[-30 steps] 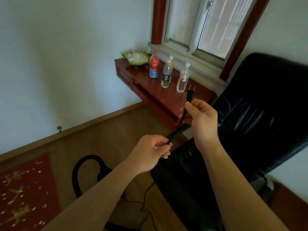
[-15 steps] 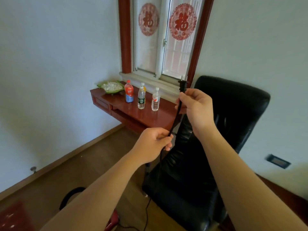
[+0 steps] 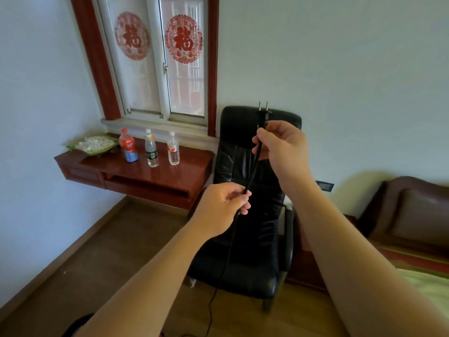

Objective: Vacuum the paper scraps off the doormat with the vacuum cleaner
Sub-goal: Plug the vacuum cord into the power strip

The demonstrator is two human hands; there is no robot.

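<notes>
Black, thin power cord (image 3: 253,171) runs mid-frame between the hands: right hand (image 3: 281,147) pinches it below the two-pronged plug (image 3: 263,116), left hand (image 3: 221,207) curls round it. Dark rounded shape, perhaps the vacuum cleaner (image 3: 77,324), bottom left.

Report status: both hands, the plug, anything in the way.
Right hand pinches cord just below plug, prongs up. Left hand grips cord lower down. Plug not in any socket; black chair directly ahead, dark wall plate to its right.

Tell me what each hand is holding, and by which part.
Both hold the black power cord. The right hand pinches it just below the plug, prongs pointing up; the left hand pinches it further down its length.
</notes>
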